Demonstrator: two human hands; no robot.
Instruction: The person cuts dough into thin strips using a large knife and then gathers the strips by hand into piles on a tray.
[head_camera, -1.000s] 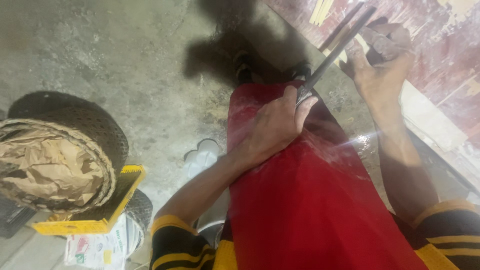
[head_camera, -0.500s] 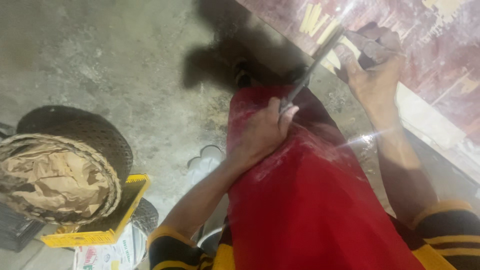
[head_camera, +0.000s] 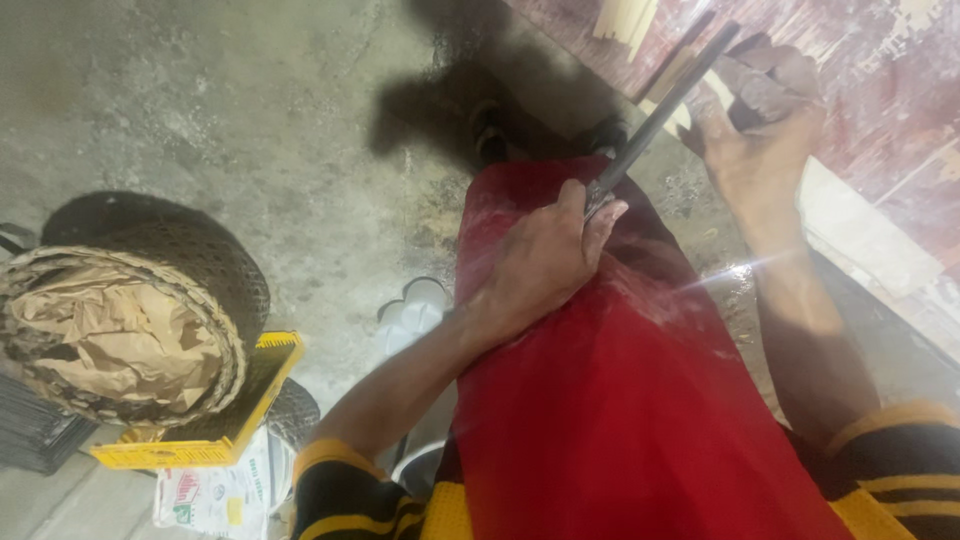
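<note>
The left hand (head_camera: 545, 265) is clenched around the lower end of a long dark blade (head_camera: 660, 105), resting on the red-clad thigh (head_camera: 620, 400). The right hand (head_camera: 760, 150) grasps a flat wooden piece (head_camera: 765, 90) beside the blade's upper end, above the concrete floor (head_camera: 250, 120).

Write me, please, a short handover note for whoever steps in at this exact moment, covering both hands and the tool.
Left hand: closed around the lower end of a long dark metal blade, resting on the red cloth over the lap.
Right hand: gripping a dark wooden piece at the blade's upper end, above the reddish board.
Nearby: pale thin strips lie on the board at the top; a woven basket with crumpled brown paper sits on a yellow tray on the concrete floor.
Done: the blade is set against the piece.
Left: how far the cutting has gone cannot be told.
</note>
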